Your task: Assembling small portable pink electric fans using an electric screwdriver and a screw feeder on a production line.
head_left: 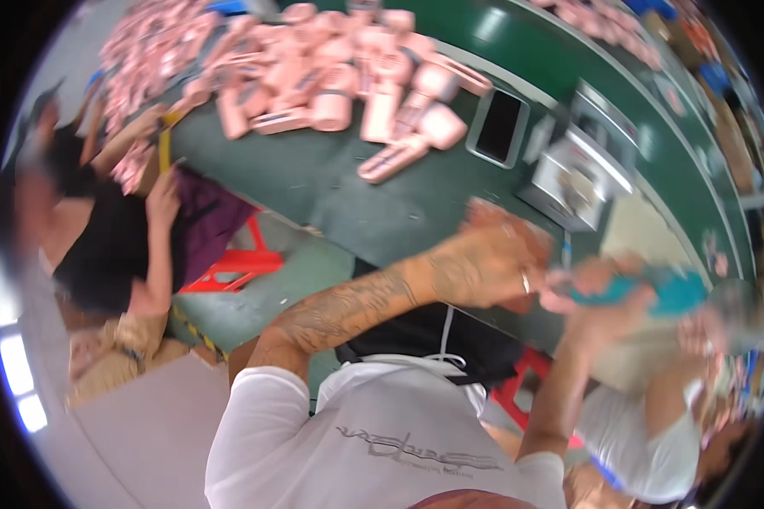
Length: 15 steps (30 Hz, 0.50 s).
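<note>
My left hand, with a ring on one finger, reaches over the table's near edge, its fingers curled. A blurred reddish-brown shape shows around its far side; I cannot make out what it is. Just to the right is my right hand, smeared by motion, its fingers indistinct. Between the two hands a small pinkish patch shows, too blurred to name. Beside my right hand is a blurred turquoise thing. Beyond the hands, many pink plastic housings with grey parts lie heaped on the green table.
A phone lies beyond my hands, left of an open silver-grey box-like device. A co-worker in black sits at the left, near a red stool. Another person in white is close on my right. A cardboard-coloured panel stands at lower left.
</note>
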Available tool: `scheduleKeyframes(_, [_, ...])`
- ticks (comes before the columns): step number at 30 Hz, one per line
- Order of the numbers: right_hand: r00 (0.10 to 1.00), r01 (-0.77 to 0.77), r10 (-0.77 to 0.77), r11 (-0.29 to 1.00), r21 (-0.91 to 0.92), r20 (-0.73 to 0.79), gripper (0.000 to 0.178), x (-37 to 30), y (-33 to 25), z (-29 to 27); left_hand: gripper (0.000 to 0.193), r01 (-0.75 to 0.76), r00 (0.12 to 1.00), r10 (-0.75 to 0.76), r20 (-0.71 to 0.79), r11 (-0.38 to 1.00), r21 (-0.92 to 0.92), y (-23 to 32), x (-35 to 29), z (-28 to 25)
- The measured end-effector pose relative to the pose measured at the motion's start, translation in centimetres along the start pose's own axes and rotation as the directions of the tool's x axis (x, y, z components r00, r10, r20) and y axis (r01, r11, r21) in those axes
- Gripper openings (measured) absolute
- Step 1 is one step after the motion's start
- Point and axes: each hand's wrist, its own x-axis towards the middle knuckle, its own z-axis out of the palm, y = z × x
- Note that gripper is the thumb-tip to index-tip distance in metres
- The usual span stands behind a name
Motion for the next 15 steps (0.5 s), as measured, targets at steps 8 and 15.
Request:
scheduleKeyframes(8, [0.938,0.309,-0.311,0.950,-0.036,-0.150,0.069,-2.6,-4.6,-2.9,0.026,0.600,0.361,-0.810,-0.462,0.581,-0.550,-5.0,-9.4,-12.7])
scheduleKeyframes(15, [0.956,0.234,-0.260,0.954,-0.185,-0.132,0.062,-3.1,-3.1,-5.6,0.042,0.936,0.318,-0.352,-0.880,0.264,0.233,-22.1,-27.0,-22.7])
